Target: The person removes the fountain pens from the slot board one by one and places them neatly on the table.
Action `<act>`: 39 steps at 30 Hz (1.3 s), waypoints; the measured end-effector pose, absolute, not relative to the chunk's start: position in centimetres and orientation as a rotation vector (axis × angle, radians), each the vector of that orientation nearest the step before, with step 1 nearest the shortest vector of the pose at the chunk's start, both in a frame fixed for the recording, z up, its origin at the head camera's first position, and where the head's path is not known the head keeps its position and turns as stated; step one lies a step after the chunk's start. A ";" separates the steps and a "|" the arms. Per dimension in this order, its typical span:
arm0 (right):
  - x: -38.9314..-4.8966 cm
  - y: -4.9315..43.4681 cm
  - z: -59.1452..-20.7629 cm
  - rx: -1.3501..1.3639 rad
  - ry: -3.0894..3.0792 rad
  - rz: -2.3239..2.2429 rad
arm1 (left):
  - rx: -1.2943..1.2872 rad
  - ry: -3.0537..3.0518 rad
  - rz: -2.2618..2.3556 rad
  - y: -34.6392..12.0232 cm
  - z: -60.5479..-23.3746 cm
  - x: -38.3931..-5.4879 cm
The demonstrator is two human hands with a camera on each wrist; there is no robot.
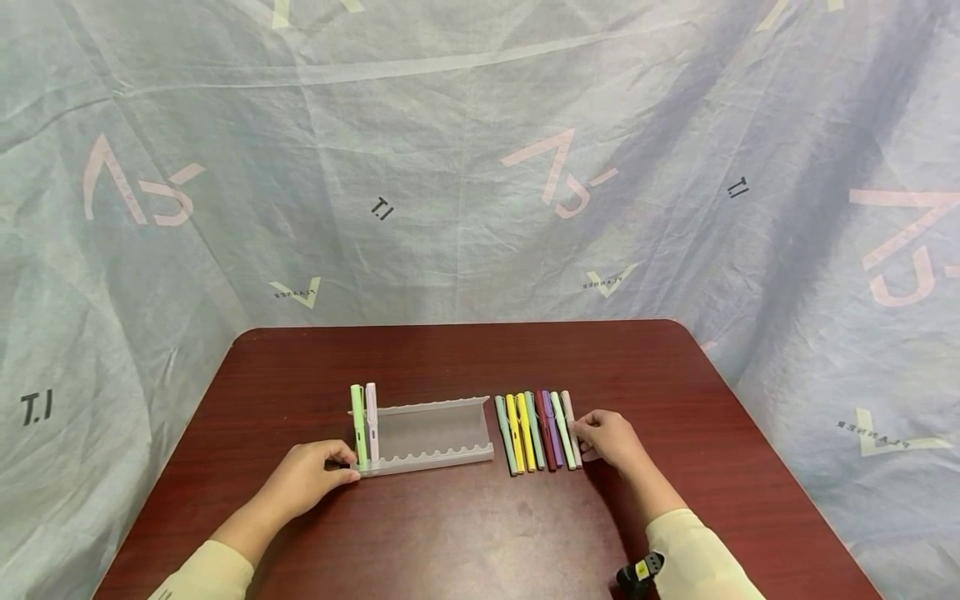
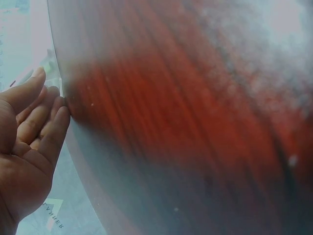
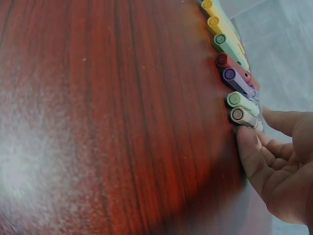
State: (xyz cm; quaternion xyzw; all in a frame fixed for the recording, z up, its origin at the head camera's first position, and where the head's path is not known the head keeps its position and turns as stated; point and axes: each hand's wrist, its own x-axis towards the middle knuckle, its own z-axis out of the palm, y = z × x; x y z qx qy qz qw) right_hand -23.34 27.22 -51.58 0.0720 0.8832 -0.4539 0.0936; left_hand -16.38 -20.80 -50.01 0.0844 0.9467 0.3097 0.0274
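A translucent pen rack [image 1: 435,458] with notched edges lies on the table. At its left end, a light green pen [image 1: 358,425] and a pale pink pen [image 1: 372,421] rest side by side across the notches. My left hand [image 1: 303,479] holds the rack's front left corner between thumb and fingers. To the right of the rack, several capped pens lie in a row: green, yellow [image 1: 514,433], dark red [image 1: 548,429], purple [image 3: 234,78] and mint [image 3: 239,102]. My right hand [image 1: 611,437] pinches the beige-pink pen [image 3: 242,116] at the row's right end.
The dark red-brown table [image 1: 450,533] has rounded far corners. Behind it and at the sides hangs a grey printed cloth [image 1: 450,167]. A small black device [image 1: 640,573] is by the right sleeve.
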 end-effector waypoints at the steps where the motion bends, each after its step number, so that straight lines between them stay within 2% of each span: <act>1: -23.4 27.2 -51.6 0.216 2.615 -1.353 | 0.257 2.922 0.958 -20.8 -50.0 -16.4; 14: -23.9 27.2 -50.5 0.171 2.633 -1.408 | 0.224 2.909 0.941 -20.6 -49.9 -16.5; 24: -24.4 23.9 -49.1 -0.183 2.471 -1.645 | 0.243 2.918 0.948 -20.7 -50.1 -16.4; 39: -24.1 17.6 -49.0 -0.541 2.283 -1.617 | 0.243 2.926 0.948 -20.7 -50.1 -16.4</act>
